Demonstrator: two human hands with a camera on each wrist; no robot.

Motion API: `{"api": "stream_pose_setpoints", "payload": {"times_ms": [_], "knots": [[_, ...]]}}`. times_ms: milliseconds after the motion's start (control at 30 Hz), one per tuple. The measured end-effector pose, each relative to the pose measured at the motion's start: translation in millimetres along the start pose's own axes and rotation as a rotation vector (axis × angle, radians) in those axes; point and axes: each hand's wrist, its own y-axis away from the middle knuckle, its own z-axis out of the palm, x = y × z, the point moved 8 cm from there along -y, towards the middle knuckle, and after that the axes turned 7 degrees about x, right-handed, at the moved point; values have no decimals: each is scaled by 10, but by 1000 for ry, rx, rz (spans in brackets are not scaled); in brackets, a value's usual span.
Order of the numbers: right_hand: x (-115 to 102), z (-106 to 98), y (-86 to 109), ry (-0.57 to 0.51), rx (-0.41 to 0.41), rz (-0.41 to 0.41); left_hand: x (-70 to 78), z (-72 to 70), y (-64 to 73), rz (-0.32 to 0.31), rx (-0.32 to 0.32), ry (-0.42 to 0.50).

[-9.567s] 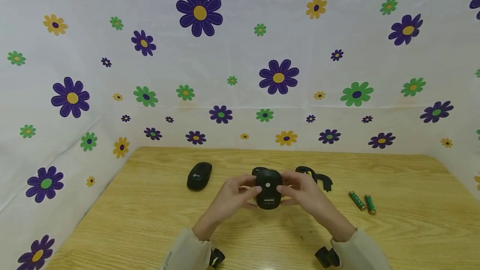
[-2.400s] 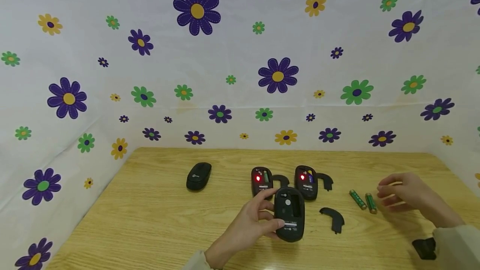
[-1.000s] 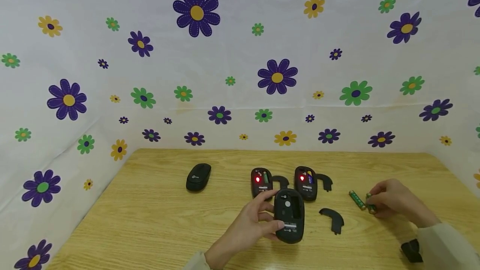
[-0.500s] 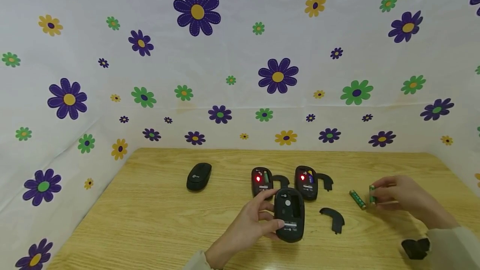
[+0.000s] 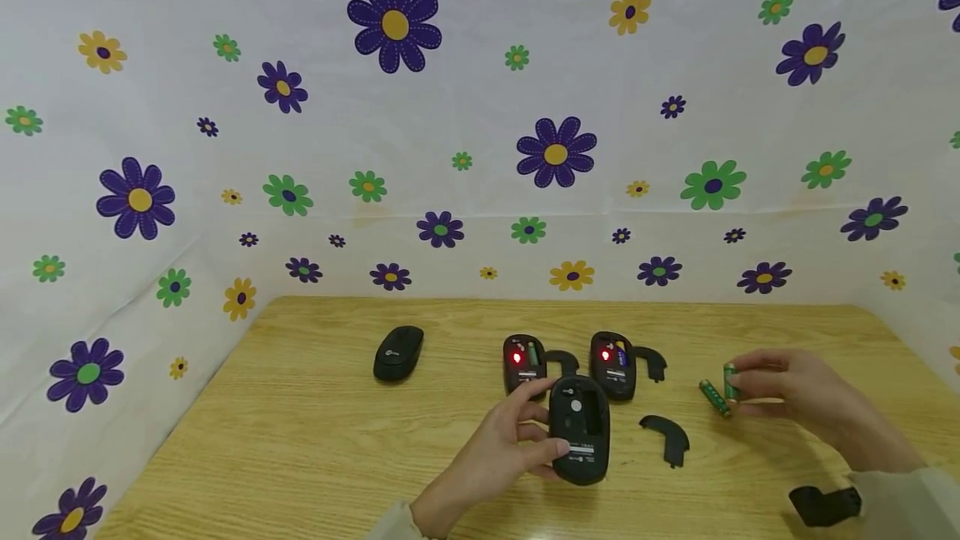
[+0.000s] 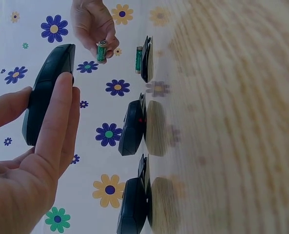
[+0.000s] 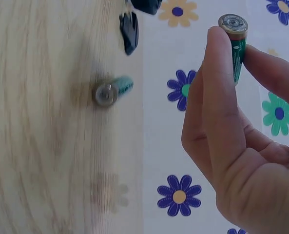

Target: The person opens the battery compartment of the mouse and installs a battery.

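Observation:
My left hand [image 5: 498,448] holds a black computer mouse [image 5: 579,444] by its sides, underside facing me. A long battery slot shows dark and bare along its right half. In my right hand [image 5: 798,394], a green battery [image 5: 730,382] is pinched upright between thumb and fingers, raised off the table; its flat end faces the camera in the right wrist view. A second green battery [image 5: 715,398] lies on the table just left of those fingers. A loose curved black battery cover [image 5: 667,440] rests between the held mouse and the right hand.
Behind the held mouse, two upturned mice, one left [image 5: 522,367] and one right [image 5: 612,367], glow red, each with a battery in its slot. Loose covers [image 5: 652,363] lie beside them. Another mouse [image 5: 398,353] sits upright further left. A flowered cloth [image 5: 480,107] surrounds the wooden table [image 5: 315,440].
My right hand has picked up one of the two loose batteries, stood it upright and brought it leftward. Since the oldest frame, the mouse's cover has come off onto the table; the left hand stays still.

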Motion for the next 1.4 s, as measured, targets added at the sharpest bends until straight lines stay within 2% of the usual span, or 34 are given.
{"api": "stream_pose_setpoints", "payload": {"times_ms": [300, 633, 1000, 1167, 1400], "knots": [[-117, 285, 17, -106, -108, -73, -21, 2, -8, -13, 7, -1], [-249, 494, 35, -82, -110, -98, 15, 6, -4, 20, -13, -9], [-365, 778, 52, -103, -133, -141, -48, 8, -6, -25, 2, 9], [-457, 918, 67, -124, -165, -186, -51, 1, -8, -27, 6, 16], [-554, 1052, 81, -125, -152, -210, -29, -1, 2, -19, 2, 36]]}}
